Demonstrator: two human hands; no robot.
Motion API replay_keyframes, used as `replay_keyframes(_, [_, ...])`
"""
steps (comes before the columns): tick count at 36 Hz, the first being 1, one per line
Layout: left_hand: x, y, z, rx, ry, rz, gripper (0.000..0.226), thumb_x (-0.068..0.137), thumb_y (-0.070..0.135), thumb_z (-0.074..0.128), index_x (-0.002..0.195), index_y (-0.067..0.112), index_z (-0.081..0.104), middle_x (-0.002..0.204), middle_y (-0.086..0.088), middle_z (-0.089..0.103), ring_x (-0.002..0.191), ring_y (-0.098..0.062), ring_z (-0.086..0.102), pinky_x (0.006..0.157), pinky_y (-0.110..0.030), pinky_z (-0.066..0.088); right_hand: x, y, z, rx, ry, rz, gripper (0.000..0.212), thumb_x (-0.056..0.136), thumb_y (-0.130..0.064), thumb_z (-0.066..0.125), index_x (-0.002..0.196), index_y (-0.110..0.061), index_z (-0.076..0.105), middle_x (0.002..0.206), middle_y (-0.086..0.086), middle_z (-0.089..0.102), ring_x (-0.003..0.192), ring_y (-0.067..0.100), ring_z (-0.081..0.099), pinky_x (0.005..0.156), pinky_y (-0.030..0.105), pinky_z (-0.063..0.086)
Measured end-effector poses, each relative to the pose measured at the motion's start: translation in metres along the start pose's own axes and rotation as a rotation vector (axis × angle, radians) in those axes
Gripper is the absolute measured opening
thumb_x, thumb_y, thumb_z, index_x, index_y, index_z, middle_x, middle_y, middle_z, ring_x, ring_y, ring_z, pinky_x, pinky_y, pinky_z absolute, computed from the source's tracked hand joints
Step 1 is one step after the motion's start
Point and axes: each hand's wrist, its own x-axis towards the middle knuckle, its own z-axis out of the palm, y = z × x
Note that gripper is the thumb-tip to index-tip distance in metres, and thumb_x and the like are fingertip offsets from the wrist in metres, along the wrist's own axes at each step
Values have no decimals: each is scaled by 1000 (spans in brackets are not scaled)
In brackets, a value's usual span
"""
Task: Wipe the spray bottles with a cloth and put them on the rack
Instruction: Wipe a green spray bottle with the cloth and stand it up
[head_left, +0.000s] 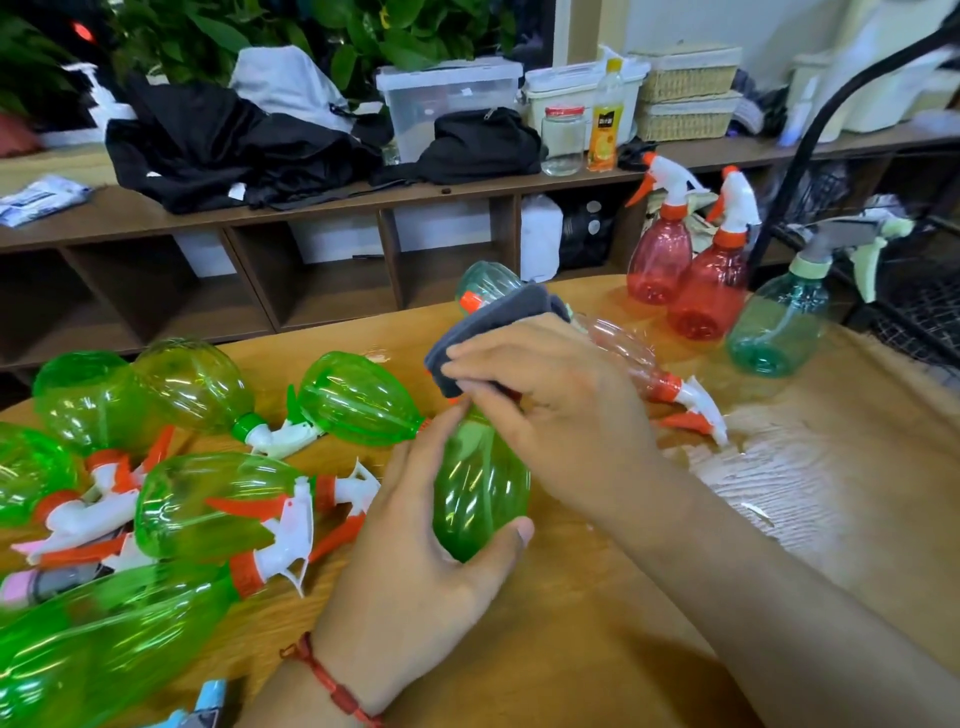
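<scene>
Fingers (452, 421) of the left hand (415, 545) are curled round the lower body of a green spray bottle (480, 493). The bottle is held roughly upright just above the wooden table (571, 623), between the two hands. It is gripped from the left side, with the thumb tip pressed against its lower right flank and the index finger laid up along its shoulder. The left wrist enters from the bottom edge and is ringed by a red string bracelet (332, 686).

The right hand (550, 410) is brought in from the lower right, with its forearm stretched across the table. It is set over the top of the bottle, so the spray head is hidden. Its fingers (488, 358) are bent and closed on a folded grey cloth (511, 306), which is pinched against the bottle's neck.

More green bottles (208, 499) are heaped on their sides at the left of the table. A pale red bottle (623, 353) lies just behind the right hand, and a teal one (485, 283) lies behind the cloth. Two red bottles (660, 260) and a teal bottle (779, 322) are stood upright at the far right of the table, near a black wire rack (924, 312). A low shelf (311, 202) behind is piled with black clothing (218, 150).
</scene>
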Motion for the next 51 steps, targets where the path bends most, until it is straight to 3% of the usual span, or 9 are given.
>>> replay_keyframes(4, [1, 2, -2, 5, 0, -13, 92, 75, 42, 91, 151, 53, 41, 144, 38, 45, 138, 17, 40, 102, 4, 28, 0, 1, -7, 26, 40, 40, 13, 91, -6, 82, 103, -11, 83, 110, -2, 79, 106, 15, 71, 100, 21, 49])
replay_keyframes(10, [1, 5, -1, 6, -13, 10, 96, 75, 41, 92, 152, 58, 38, 140, 43, 40, 134, 23, 37, 98, 7, 27, 3, 4, -16, 24, 190, 140, 15, 92, -7, 82, 106, -12, 83, 112, -4, 78, 108, 13, 70, 95, 34, 57])
replay_keyframes(18, [1, 6, -2, 31, 29, 22, 100, 69, 34, 95, 152, 52, 44, 139, 33, 47, 131, 21, 44, 97, 6, 31, 4, 0, -13, 31, 65, -42, 14, 93, -2, 80, 106, -7, 83, 115, 3, 78, 111, 19, 71, 100, 31, 54])
replay_keyframes(23, [-1, 11, -1, 41, 6, 40, 101, 68, 38, 94, 151, 60, 40, 136, 38, 44, 128, 19, 45, 94, 7, 33, 5, 6, -23, 12, 227, 126, 19, 94, -4, 78, 112, -9, 81, 117, -1, 77, 112, 11, 71, 98, 36, 57])
replay_keyframes(30, [3, 4, 5, 37, 45, 45, 100, 67, 35, 98, 148, 52, 40, 138, 31, 47, 128, 26, 41, 99, 7, 27, 0, 0, -5, -14, -48, -129, 19, 95, -1, 77, 111, -10, 82, 120, 2, 76, 116, 22, 67, 106, 32, 51])
replay_keyframes(34, [2, 3, 3, 39, 24, 51, 98, 68, 42, 94, 146, 64, 39, 136, 39, 42, 119, 13, 54, 91, 0, 40, 6, 2, -9, 17, 64, -54, 14, 96, -4, 78, 109, -7, 82, 117, 2, 77, 112, 21, 69, 102, 36, 53])
replay_keyframes(39, [-1, 7, 2, 31, -16, 52, 100, 69, 42, 91, 149, 66, 36, 137, 33, 44, 129, 13, 47, 94, 5, 35, 9, 9, -24, 50, 221, 182, 17, 94, -6, 79, 109, -13, 82, 114, -5, 77, 110, 11, 70, 97, 36, 57])
replay_keyframes(47, [6, -6, -3, -2, 96, -19, 95, 68, 36, 93, 149, 54, 46, 138, 36, 49, 130, 18, 45, 98, 5, 30, 2, 8, -17, 88, -43, 120, 18, 93, -6, 78, 107, -15, 84, 114, -11, 78, 109, 4, 69, 101, 18, 48])
replay_keyframes(51, [8, -6, -6, 8, 76, -7, 97, 69, 39, 93, 150, 57, 43, 138, 35, 48, 131, 14, 46, 99, 4, 31, 2, 7, -19, 92, 11, 128, 18, 94, -8, 79, 109, -16, 83, 115, -10, 78, 110, 7, 70, 99, 29, 54])
